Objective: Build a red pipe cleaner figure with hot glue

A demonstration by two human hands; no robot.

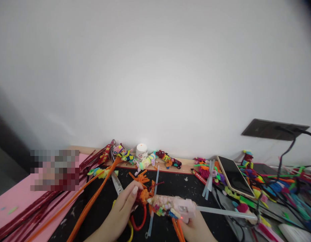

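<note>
My left hand (121,205) is closed around a small orange and dark red pipe-cleaner figure (143,196), pinching it with the thumb on top. My right hand (197,227) grips a pale pink hot glue gun (187,208), its barrel covered with colourful bits. The gun's nozzle points left, right at the orange fuzzy part; I cannot tell whether they touch. Out of the gun's back runs a long translucent glue stick (223,211). Short orange pipe-cleaner pieces (141,177) lie just behind my left hand. Scissors (117,184) lie beside and partly under that hand, with red and yellow handles showing.
Long orange pipe cleaners (95,195) and red glittery stems (39,201) stretch across the left side. Finished pipe-cleaner figures (168,158) and a white paper cup (141,151) stand along the wall. To the right are a phone (236,176), tangled pipe cleaners, cables and a wall socket (273,129).
</note>
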